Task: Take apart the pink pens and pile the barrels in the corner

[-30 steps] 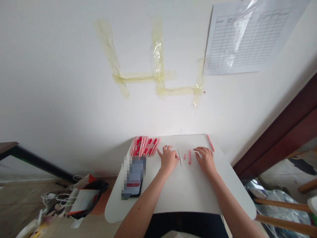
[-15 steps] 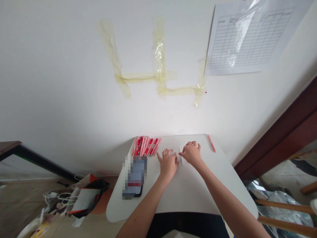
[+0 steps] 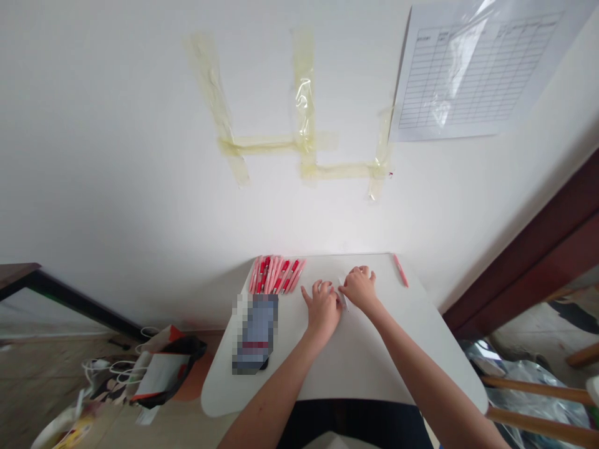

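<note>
A thin white strip [image 3: 345, 302] lies slantwise on the white table [image 3: 360, 368] between my two hands; its exact kind is too small to make out. My left hand [image 3: 324, 307] is palm down with its fingers spread, its thumb side right against the strip's left edge. On the other side my right hand [image 3: 360, 288] bends over the strip's far end, fingers curled and thumb tip on it. Fingers cover part of the strip. Left of my hands lies a row of pink and red pens [image 3: 276, 275]. One pink pen [image 3: 400, 270] rests apart at the far right.
A blurred phone-like object [image 3: 256, 333] lies on the table's left side. Behind stands a white wall with yellowed tape [image 3: 262, 146] and a printed sheet [image 3: 468, 75]. Bags and white cables [image 3: 159, 371] are on the floor at left, wooden bars [image 3: 538, 390] at right.
My left hand has shifted slightly right, closer to my right hand. The white strip now shows a little more slanted between them. The pens and the phone-like object stay put.
</note>
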`<action>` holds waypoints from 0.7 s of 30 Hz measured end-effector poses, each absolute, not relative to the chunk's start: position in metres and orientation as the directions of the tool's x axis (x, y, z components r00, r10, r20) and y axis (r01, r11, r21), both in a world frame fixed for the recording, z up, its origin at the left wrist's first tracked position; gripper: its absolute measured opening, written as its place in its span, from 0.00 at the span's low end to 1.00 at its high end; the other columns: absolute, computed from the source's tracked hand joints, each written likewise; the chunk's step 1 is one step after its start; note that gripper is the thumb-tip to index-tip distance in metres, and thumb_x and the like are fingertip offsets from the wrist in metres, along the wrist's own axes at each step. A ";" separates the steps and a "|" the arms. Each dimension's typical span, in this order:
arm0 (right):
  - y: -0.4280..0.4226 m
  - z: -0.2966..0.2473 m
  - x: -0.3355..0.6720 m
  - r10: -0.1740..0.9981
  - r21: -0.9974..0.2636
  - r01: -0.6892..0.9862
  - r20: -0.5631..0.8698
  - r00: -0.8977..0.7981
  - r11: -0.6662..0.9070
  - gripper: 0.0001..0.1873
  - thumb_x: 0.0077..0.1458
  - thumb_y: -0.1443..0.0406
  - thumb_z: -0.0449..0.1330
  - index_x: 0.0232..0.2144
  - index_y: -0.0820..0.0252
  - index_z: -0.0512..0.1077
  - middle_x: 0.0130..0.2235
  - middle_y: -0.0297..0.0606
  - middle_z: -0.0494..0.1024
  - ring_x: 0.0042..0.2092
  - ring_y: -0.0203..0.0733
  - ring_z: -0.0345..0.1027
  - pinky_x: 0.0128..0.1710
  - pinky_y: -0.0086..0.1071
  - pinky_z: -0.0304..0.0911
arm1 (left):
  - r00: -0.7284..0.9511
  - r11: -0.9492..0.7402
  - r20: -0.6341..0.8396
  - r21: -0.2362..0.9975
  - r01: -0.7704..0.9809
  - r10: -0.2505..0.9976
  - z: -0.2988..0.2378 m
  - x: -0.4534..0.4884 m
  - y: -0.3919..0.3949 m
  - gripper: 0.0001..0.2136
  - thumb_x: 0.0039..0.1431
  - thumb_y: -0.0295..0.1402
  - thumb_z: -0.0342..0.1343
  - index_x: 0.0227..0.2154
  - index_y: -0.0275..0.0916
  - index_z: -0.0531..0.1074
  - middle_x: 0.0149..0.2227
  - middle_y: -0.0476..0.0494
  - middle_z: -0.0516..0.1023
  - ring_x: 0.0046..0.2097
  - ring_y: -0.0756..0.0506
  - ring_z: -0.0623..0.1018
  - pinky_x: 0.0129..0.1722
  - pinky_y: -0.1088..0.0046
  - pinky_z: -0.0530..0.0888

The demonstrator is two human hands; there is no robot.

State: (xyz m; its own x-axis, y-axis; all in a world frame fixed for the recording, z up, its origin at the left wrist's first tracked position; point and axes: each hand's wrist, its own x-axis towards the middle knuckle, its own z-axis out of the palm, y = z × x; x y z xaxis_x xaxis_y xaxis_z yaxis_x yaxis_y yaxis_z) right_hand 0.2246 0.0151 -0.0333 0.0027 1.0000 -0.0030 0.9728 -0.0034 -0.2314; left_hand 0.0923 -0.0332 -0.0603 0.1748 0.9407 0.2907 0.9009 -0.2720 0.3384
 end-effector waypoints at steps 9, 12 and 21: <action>0.014 -0.033 0.220 0.997 -0.170 0.983 0.018 0.068 -0.064 0.19 0.55 0.64 0.58 0.46 0.66 0.79 0.57 0.59 0.71 0.64 0.64 0.51 0.63 0.64 0.38 | 0.161 -0.272 0.332 0.323 0.906 0.929 -0.064 0.093 -0.033 0.10 0.60 0.27 0.53 0.32 0.44 0.79 0.55 0.43 0.76 0.64 0.35 0.65 0.66 0.30 0.46; 0.015 -0.033 0.217 0.997 -0.161 0.984 0.018 0.079 -0.075 0.19 0.54 0.61 0.61 0.46 0.64 0.79 0.57 0.58 0.71 0.64 0.64 0.51 0.63 0.65 0.38 | 0.145 -0.275 0.363 0.338 0.900 0.920 -0.064 0.090 -0.036 0.10 0.61 0.27 0.53 0.31 0.44 0.79 0.55 0.43 0.76 0.64 0.35 0.66 0.65 0.30 0.48; 0.018 -0.036 0.208 0.997 -0.106 0.993 0.038 0.063 -0.059 0.20 0.54 0.60 0.60 0.45 0.64 0.80 0.56 0.59 0.71 0.65 0.65 0.48 0.63 0.69 0.30 | 0.028 -0.247 0.451 0.435 0.866 0.892 -0.063 0.066 -0.050 0.07 0.61 0.32 0.58 0.29 0.44 0.80 0.55 0.43 0.76 0.62 0.37 0.68 0.67 0.36 0.50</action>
State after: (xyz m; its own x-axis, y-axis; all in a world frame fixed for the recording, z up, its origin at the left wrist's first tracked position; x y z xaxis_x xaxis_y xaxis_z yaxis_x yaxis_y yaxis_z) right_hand 0.2083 0.0179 -0.0355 0.0634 0.9973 0.0381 0.9926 -0.0591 -0.1059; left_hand 0.0655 -0.0499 -0.0627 0.0280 0.8920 0.4512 0.8661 -0.2469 0.4346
